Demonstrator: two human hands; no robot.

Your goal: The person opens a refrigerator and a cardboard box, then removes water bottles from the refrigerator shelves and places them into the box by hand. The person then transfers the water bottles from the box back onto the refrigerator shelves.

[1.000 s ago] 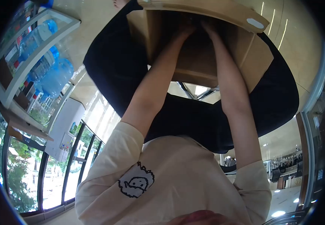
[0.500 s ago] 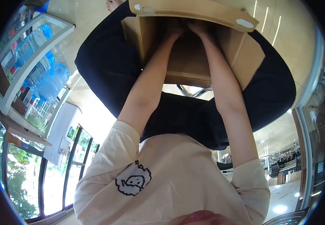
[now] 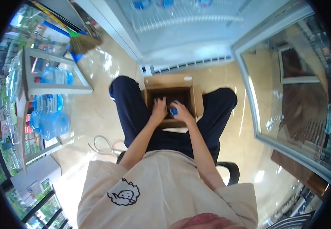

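An open cardboard box (image 3: 197, 100) sits between my knees, its flaps folded outward. Inside its opening, my left hand (image 3: 159, 109) has its fingers apart near the left wall, and nothing shows in it. Just to the right, my right hand (image 3: 180, 111) is curled around a small dark bottle with a blue cap (image 3: 174, 111). Most of the bottle's body is hidden by the hand and the shadow in the box.
Ahead stands a fridge (image 3: 188, 51) with its glass door (image 3: 255, 114) swung open to the right. Bottles stand on its wire shelf (image 3: 188, 18). Large blue water bottles (image 3: 53, 124) are on a rack at left, near a broom (image 3: 82, 42).
The view has drawn back, and the fridge and its open door now show. My hands, deep in the box's shadow before, are now visible near its opening, with a blue-capped bottle at the right one.
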